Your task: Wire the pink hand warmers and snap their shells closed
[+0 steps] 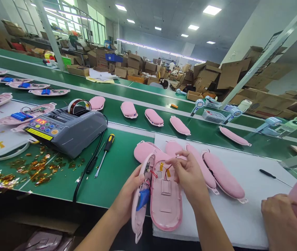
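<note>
Head view: my left fingers (pixel 138 179) were closed on the rim of a tilted half-shell (pixel 139 223), pink, with a blue block (pixel 143 199) inside. Just beside it the lying half-shell (pixel 166 207) rested, hollow side up, at the front edge of the surface (pixel 123 153), with thin red wires (pixel 153 173) bridging the two. My right fingers (pixel 177 164) were bent over its far end, near strips of amber tape (pixel 161 167); I couldn't tell whether they pinched anything.

Those wires seemed the weak point to me: spreading the halves wider, or letting the tilted one drop, could have torn a joint. A wire lying across the rim might have been crushed if the halves met. A brush of my fingertips could have lifted the tape. With that edge so near, a careless push might have tipped the lying half off; the pink pods (pixel 223 174) behind left little room.
</note>
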Demonstrator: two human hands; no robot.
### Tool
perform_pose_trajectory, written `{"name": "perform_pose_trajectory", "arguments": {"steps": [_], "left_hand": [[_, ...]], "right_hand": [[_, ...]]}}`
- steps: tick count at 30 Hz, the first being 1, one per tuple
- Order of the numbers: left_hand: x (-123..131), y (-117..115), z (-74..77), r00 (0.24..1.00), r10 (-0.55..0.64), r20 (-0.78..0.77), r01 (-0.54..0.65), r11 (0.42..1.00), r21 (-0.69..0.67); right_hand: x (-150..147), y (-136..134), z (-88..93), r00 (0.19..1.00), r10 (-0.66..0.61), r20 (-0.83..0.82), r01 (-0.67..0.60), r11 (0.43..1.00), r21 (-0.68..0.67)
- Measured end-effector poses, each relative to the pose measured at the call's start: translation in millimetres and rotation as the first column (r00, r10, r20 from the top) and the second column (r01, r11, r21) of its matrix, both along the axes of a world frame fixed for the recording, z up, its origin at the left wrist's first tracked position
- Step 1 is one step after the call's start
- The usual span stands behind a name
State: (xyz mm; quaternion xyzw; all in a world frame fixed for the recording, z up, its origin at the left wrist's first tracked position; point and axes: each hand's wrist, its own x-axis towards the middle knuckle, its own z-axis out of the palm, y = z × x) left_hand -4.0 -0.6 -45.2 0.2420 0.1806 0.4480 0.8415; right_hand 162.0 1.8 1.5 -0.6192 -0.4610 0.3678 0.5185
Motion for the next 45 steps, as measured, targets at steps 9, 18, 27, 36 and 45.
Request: {"name": "perform_pose_trajectory", "arguments": {"steps": [9, 18, 27, 36, 45], "left_hand": [[1.0, -0.3, 2.6, 1.0, 0.003, 0.005, -0.003, 1.0, 0.005], [0.7, -2.7, 0.5, 0.998, 0.05, -0.027, -0.05, 0.999, 0.001], [-2.5, -3.3, -0.4, 0.998, 0.029, -0.062, -0.027, 0.999, 0.032], [-2.1, -2.1, -10.0, 0.995, 0.048, -0.088, -0.048, 0.999, -0.001], [-5.8, -1.1, -1.2, 0.97, -0.019, -0.241, 0.055, 0.988, 0.146]], "right_hand": [[-10.4, -6.9, 13.1, 0.992, 0.122, -0.017, -0.123, 0.986, -0.11], [-27.0, 1.3, 15.3, 0.843, 0.448, 0.298, -0.395, 0.891, -0.222], [-24.3, 7.5, 20.0, 0.828, 0.479, 0.291, -0.409, 0.872, -0.269], [-22.9, 13.6, 14.3, 0.815, 0.505, 0.285, -0.435, 0.858, -0.274], [-17.9, 12.7, 25.6, 0.776, 0.508, 0.373, -0.419, 0.858, -0.296]]}}
